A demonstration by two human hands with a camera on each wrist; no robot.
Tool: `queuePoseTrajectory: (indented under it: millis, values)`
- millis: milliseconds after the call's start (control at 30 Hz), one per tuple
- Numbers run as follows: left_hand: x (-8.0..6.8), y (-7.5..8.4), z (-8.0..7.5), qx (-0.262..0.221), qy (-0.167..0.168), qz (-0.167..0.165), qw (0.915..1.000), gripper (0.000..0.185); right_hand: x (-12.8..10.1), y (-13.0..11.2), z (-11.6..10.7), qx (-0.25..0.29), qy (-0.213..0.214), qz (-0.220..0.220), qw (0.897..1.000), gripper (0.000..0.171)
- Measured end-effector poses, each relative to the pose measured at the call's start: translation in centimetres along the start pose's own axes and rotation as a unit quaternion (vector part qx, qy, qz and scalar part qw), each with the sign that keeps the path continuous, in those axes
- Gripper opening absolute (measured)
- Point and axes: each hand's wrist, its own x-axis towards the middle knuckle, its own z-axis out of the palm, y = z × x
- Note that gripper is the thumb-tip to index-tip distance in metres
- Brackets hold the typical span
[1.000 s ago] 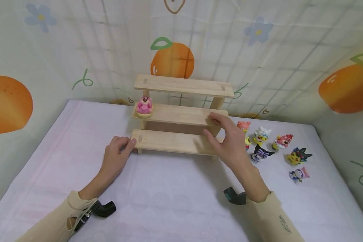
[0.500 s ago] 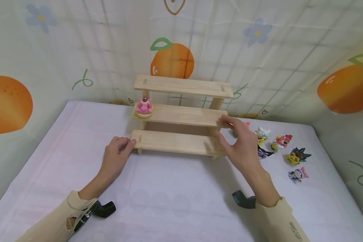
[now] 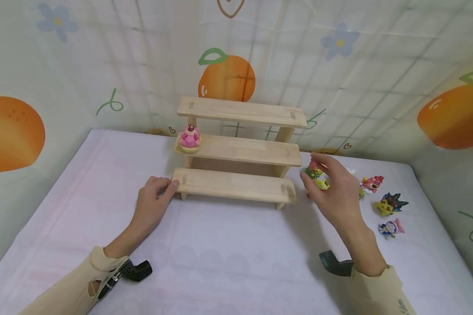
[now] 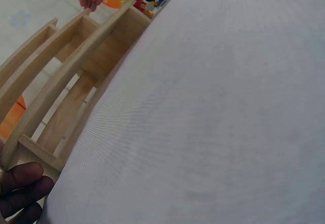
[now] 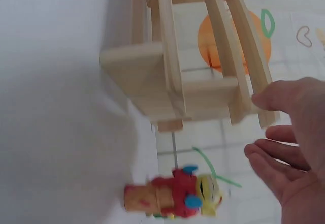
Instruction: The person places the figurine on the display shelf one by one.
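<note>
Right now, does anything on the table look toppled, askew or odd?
Some figures right of the rack seem to lie on their sides rather than standing. The pink bear on the middle shelf is upright, and the rack sits level. Nothing looks spilled or broken.

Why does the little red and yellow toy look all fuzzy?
In the right wrist view the red and yellow toy figure is smeared by motion blur, while the pale wooden three-step shelf stays sharper; the head view shows it clearer but small.
</note>
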Motion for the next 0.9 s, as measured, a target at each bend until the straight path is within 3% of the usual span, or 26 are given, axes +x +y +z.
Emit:
queuePoseTrajectory:
  millis: [300,533,900]
  values:
    - [0.0,0.0,0.0,0.005,0.0,0.007,1.0,0.036,-0.5,1.6,-1.4,-0.039,-0.074,0.03,0.996,0.048]
    - [0.0,-0.1,-0.2,0.003,0.003,0.007,1.0,0.036,-0.5,2.1,-1.3,-0.072,-0.164,0.078,0.981,0.051]
    - [0.0,0.0,-0.1,0.004,0.003,0.01,0.9999,0.035,-0.3,2.8,-1.4,-0.098,-0.218,0.104,0.966,0.051]
